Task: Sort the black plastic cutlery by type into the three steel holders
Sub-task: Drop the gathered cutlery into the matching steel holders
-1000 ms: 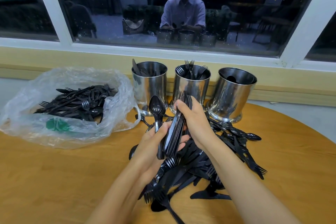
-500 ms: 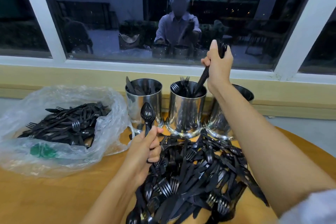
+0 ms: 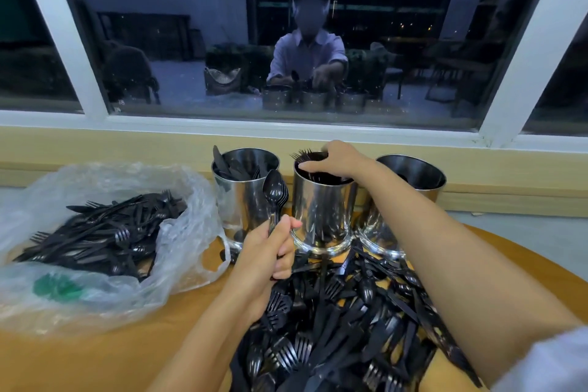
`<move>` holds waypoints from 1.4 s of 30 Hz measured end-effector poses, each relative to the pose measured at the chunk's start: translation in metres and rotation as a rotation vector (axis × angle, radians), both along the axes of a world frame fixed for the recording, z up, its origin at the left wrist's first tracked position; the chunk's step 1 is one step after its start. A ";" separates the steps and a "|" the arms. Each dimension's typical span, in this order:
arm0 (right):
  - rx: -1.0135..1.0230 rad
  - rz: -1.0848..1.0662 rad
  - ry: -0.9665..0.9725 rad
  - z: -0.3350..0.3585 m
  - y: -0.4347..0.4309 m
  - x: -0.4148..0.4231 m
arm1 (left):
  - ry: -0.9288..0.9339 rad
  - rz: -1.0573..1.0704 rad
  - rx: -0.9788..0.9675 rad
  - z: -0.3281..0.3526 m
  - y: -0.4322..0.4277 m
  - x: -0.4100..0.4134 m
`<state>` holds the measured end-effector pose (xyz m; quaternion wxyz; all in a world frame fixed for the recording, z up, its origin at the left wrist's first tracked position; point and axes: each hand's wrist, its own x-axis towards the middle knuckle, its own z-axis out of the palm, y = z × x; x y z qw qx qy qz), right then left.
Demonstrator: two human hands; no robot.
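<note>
Three steel holders stand in a row at the table's back. The left holder (image 3: pixel 245 200) has knives in it, the middle holder (image 3: pixel 323 213) has forks, and the right holder (image 3: pixel 413 175) shows a dark inside. My right hand (image 3: pixel 339 159) is down at the middle holder's mouth, holding a bundle of forks (image 3: pixel 302 155) whose tines stick out to the left of my fingers. My left hand (image 3: pixel 270 248) grips a few spoons (image 3: pixel 274 189) upright in front of the left holder. A big heap of mixed black cutlery (image 3: pixel 343 321) lies below both hands.
A clear plastic bag (image 3: pixel 178 232) with more black cutlery (image 3: pixel 101 232) and a green label lies at the left on the wooden table (image 3: pixel 63 360). A yellow sill and a dark window run behind the holders. My right forearm crosses above the heap.
My right hand has come down from above the holders to the middle holder's mouth, taking the forks into it. My left hand still holds the spoons in about the same place.
</note>
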<state>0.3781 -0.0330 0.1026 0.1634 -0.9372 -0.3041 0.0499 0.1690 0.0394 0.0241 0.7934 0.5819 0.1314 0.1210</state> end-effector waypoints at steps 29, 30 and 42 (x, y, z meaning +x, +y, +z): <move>0.615 -0.204 -0.575 0.021 -0.160 0.024 | 0.038 -0.103 1.022 -0.044 -0.069 0.090; 0.560 -0.214 -0.563 0.011 -0.157 0.029 | 0.013 -0.127 1.072 -0.047 -0.075 0.099; 0.403 -0.092 -0.372 -0.026 -0.171 0.026 | 0.064 -0.426 1.444 -0.072 -0.080 0.130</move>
